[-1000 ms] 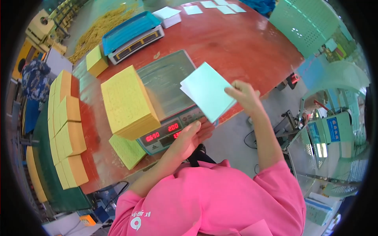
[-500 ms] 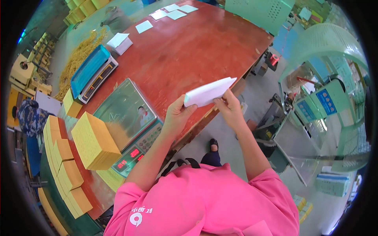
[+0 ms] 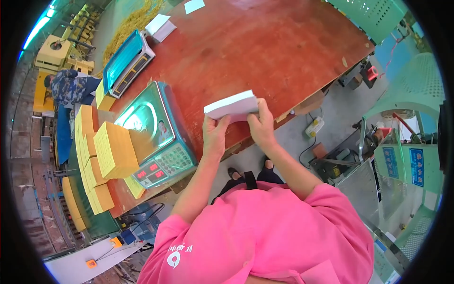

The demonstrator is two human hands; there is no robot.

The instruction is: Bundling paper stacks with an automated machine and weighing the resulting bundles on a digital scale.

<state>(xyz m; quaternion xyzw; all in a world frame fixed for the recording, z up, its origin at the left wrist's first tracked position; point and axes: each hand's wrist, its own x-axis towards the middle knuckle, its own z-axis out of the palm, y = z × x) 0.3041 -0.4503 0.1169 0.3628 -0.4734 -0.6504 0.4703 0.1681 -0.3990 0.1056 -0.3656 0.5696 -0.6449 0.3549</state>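
Observation:
A thick stack of white paper sheets (image 3: 231, 106) is held up in front of me, over the near edge of the red table (image 3: 255, 57). My left hand (image 3: 215, 135) grips its left end, thumb on the near side. At the right end my right hand (image 3: 261, 124) is closed on the same stack. To the left of my hands lies a digital scale (image 3: 161, 163) with a metal pan and red lit figures. A tall block of yellow paper (image 3: 116, 150) stands at the scale's left side.
Several smaller yellow paper stacks (image 3: 96, 171) line the table's left edge. Farther back are a second scale with a blue tray (image 3: 124, 57) and a white paper stack (image 3: 161, 28). A green chair (image 3: 406, 90) and metal equipment stand at right. Another person (image 3: 71, 87) is at far left.
My view has shifted, so the table and scale sit differently in the picture. The paper stack has turned, with its top edges now facing me more; both hands keep hold of it.

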